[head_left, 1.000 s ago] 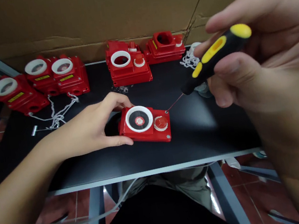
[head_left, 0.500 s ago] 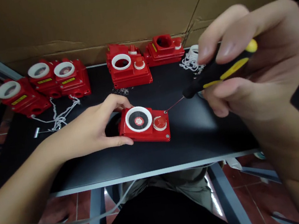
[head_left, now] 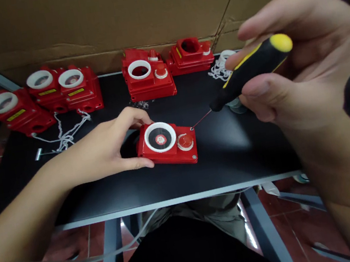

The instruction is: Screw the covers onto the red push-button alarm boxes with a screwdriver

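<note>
My left hand (head_left: 122,146) grips the left end of a red housing (head_left: 172,155) that lies on the black table top. The housing carries a white ring (head_left: 174,136) around a dark round window and a small red knob (head_left: 185,141). Thumb and fingers sit on opposite sides of it. My right hand (head_left: 296,58) is closed around the black and yellow handle of a screwdriver (head_left: 248,68). Its thin shaft slants down to the left, and the tip meets the screw (head_left: 191,128) at the housing's far right corner. Another screw (head_left: 194,157) shows at the near right corner.
Several red housings with white rings (head_left: 75,91) and white cords stand at the back left. More red housings (head_left: 151,86) stand at the back middle. A bundle of white cord (head_left: 219,70) lies behind my right hand. Cardboard (head_left: 104,18) closes off the back.
My right hand has rolled the screwdriver handle and its fingers have opened somewhat around it. The tip stays at the same screw. The left hand keeps its hold; the view has shifted slightly.
</note>
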Action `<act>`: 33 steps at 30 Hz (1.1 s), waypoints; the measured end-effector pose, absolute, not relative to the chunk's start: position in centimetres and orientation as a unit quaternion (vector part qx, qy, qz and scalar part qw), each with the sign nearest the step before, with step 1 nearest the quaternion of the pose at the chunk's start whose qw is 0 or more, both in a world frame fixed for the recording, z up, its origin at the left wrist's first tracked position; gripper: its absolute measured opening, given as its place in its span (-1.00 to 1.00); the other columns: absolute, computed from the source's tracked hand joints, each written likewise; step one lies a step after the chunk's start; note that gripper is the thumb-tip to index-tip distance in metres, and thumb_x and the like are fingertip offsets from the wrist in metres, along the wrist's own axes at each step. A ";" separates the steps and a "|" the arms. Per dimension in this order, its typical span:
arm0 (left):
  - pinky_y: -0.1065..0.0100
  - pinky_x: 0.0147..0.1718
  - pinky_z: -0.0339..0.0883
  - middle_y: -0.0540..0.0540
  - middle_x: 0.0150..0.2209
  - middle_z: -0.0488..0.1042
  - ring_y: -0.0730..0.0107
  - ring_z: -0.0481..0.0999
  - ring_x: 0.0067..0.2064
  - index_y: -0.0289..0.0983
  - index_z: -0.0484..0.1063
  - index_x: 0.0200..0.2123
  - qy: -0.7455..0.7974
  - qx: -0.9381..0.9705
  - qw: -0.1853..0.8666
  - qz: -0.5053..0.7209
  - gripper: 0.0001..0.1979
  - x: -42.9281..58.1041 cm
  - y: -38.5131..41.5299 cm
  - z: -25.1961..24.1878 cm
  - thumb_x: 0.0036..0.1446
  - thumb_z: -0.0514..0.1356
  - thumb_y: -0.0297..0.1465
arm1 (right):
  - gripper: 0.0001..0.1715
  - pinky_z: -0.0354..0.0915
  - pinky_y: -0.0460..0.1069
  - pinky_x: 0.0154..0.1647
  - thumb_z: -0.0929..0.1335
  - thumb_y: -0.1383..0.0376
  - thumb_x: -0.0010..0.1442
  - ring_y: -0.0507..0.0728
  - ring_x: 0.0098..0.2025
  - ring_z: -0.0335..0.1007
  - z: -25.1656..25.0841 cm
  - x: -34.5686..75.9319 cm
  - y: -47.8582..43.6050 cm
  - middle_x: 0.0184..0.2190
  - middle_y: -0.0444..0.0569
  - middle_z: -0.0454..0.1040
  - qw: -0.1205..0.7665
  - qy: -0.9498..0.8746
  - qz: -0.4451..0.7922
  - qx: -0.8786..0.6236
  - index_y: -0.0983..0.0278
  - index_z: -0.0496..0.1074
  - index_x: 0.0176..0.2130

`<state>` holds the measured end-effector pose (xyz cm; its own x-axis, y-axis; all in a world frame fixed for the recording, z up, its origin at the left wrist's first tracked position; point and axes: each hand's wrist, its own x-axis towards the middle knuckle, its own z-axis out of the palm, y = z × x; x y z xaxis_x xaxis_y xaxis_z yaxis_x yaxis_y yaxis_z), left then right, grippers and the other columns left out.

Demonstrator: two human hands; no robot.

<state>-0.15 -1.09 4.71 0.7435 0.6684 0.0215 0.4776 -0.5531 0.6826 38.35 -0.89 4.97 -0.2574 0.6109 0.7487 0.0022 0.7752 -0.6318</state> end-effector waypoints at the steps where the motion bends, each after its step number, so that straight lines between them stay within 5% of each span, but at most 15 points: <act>1: -0.16 0.44 0.77 -0.18 0.41 0.79 -0.26 0.85 0.41 -0.07 0.49 0.39 0.329 0.870 0.339 0.141 -0.30 -0.2 -1.1 4.7 0.49 0.56 0.18 | -0.42 0.15 -0.36 -0.68 0.86 0.01 0.32 0.14 -0.15 0.94 5.1 38.2 -1.1 0.15 -0.06 0.94 0.572 -0.748 0.272 -0.198 -0.08 0.88 0.25; 3: -0.15 0.44 0.78 -0.18 0.41 0.79 -0.26 0.85 0.42 -0.06 0.49 0.40 0.330 0.869 0.339 0.143 -0.30 -0.2 -1.1 4.7 0.48 0.58 0.17 | -0.50 0.14 -0.34 -0.75 0.80 0.10 0.43 0.01 -0.36 0.83 5.2 37.5 -1.8 0.18 -0.10 0.94 0.569 -0.739 0.309 -0.186 -0.10 0.86 0.28; 5: -0.15 0.43 0.79 -0.18 0.41 0.79 -0.27 0.85 0.43 -0.05 0.49 0.41 0.329 0.870 0.339 0.144 -0.29 -0.3 -1.1 4.7 0.47 0.60 0.16 | -0.61 0.10 -0.29 -0.84 0.68 0.18 0.56 -0.16 -0.66 0.44 5.3 36.5 -2.8 0.13 -0.19 0.93 0.568 -0.720 0.361 -0.171 -0.11 0.83 0.31; 8: -0.16 0.44 0.79 -0.19 0.41 0.79 -0.28 0.85 0.42 -0.06 0.49 0.41 0.323 0.871 0.341 0.144 -0.28 -0.4 -1.1 4.7 0.47 0.61 0.16 | -0.77 0.01 -0.23 -0.92 0.64 0.16 0.58 -0.18 -0.77 0.18 5.5 35.4 -4.1 -0.02 -0.26 0.88 0.578 -0.688 0.403 -0.175 -0.05 0.81 0.18; 14: -0.11 0.46 0.77 -0.16 0.38 0.79 -0.22 0.86 0.41 -0.07 0.50 0.41 0.328 0.869 0.340 0.148 -0.20 -0.4 -1.0 4.6 0.48 0.59 0.30 | -0.74 0.23 -0.15 -0.87 0.77 0.04 0.48 -0.14 -0.67 0.39 5.8 34.9 -4.0 0.03 -0.24 0.81 0.621 -0.645 0.394 -0.209 0.00 0.86 0.07; 19: -0.18 0.46 0.78 -0.19 0.38 0.79 -0.29 0.86 0.41 -0.06 0.51 0.41 0.325 0.868 0.344 0.150 -0.12 -0.5 -0.9 4.5 0.41 0.60 0.40 | -0.71 0.11 -0.21 -0.81 0.84 -0.02 0.36 -0.18 -0.61 0.33 5.2 34.5 -2.5 -0.15 -0.29 0.74 0.669 -0.656 0.286 -0.202 -0.07 0.91 -0.02; 29: -0.12 0.49 0.73 -0.22 0.40 0.77 -0.25 0.83 0.42 -0.11 0.51 0.42 0.338 0.864 0.344 0.142 -0.17 -0.3 -1.1 4.8 0.47 0.57 0.33 | -0.54 0.45 -0.25 -0.66 0.87 0.06 0.34 -0.15 -0.51 0.46 5.6 35.7 -2.5 -0.06 -0.21 0.84 0.637 -0.675 0.311 -0.204 0.07 0.87 0.12; 33: -0.13 0.54 0.68 -0.24 0.43 0.75 -0.26 0.81 0.45 -0.13 0.50 0.44 0.353 0.862 0.341 0.129 -0.21 -0.2 -1.3 5.0 0.53 0.51 0.30 | -0.71 0.50 -0.28 -0.61 0.65 0.21 0.65 0.01 -0.03 0.80 6.0 35.3 -3.3 0.17 -0.17 0.84 0.615 -0.689 0.335 -0.187 0.04 0.84 0.29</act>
